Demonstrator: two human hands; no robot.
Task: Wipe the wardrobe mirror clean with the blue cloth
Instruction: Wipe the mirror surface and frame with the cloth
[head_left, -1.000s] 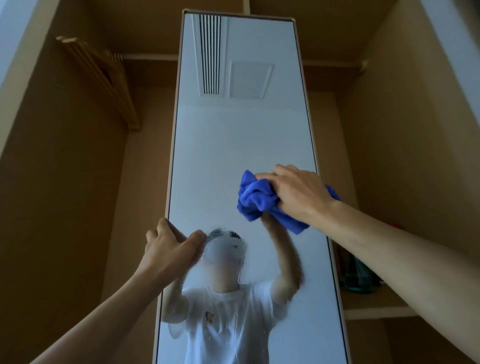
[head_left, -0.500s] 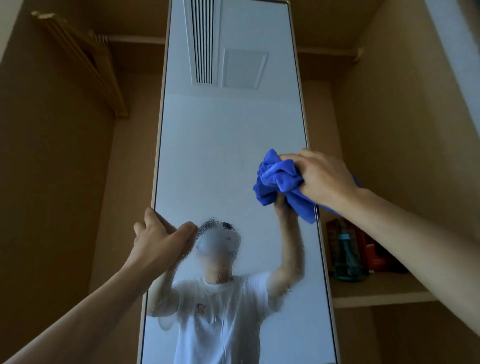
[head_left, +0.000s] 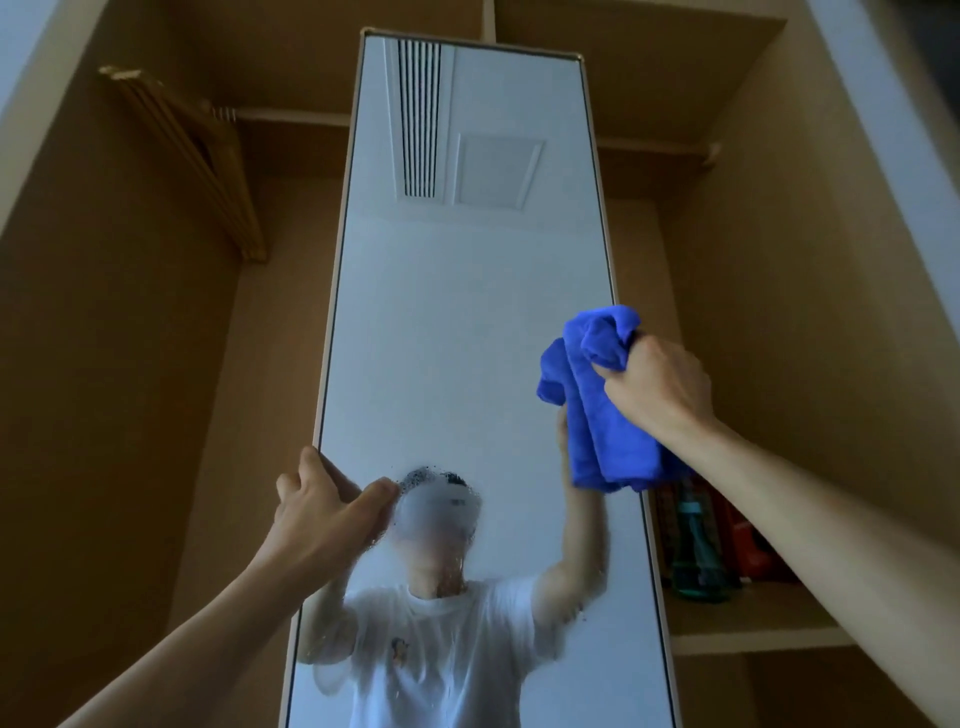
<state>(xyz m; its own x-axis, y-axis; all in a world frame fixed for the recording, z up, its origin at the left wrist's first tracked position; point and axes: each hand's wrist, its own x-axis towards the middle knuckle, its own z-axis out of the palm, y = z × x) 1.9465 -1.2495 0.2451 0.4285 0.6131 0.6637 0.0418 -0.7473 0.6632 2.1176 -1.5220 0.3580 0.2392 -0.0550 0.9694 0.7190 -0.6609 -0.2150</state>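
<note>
- The right hand (head_left: 657, 384) is clenching tight around a bunched, soft blue cloth (head_left: 597, 415). Its fingers are digging into the upper folds, and the loose end is hanging below the fist. Wadded like this, the cloth is probably serving as a thick pad to press with.
- The blue cloth is sitting at about three o'clock on the tall, narrow, pale-framed wardrobe mirror (head_left: 467, 312) and overlapping its right edge. The reflected hand is meeting it there, so it appears to be touching the glass.
- The right arm is reaching up from four o'clock of the view, forearm bare, with the back of the hand facing the camera.
- The left hand (head_left: 322, 514) is gripping the mirror's left edge at about eight o'clock. Its fingers are wrapping behind the frame and the thumb is lying on the front glass. I judge it is steadying the panel against the push of the wiping.
- The left arm is rising from seven o'clock, stretched nearly straight.
- The upper glass is looking clear and is reflecting a ceiling vent. A patch of mist and droplets (head_left: 441, 577) is clinging around six o'clock, so that area seems to be waiting for the cloth.
- The brown wooden wardrobe interior (head_left: 130, 364) is surrounding the mirror, with wooden hangers (head_left: 208, 156) hanging at ten o'clock.
- At four o'clock a shelf (head_left: 753, 631) is carrying a teal bottle (head_left: 696, 556), partly hidden behind the right forearm.
</note>
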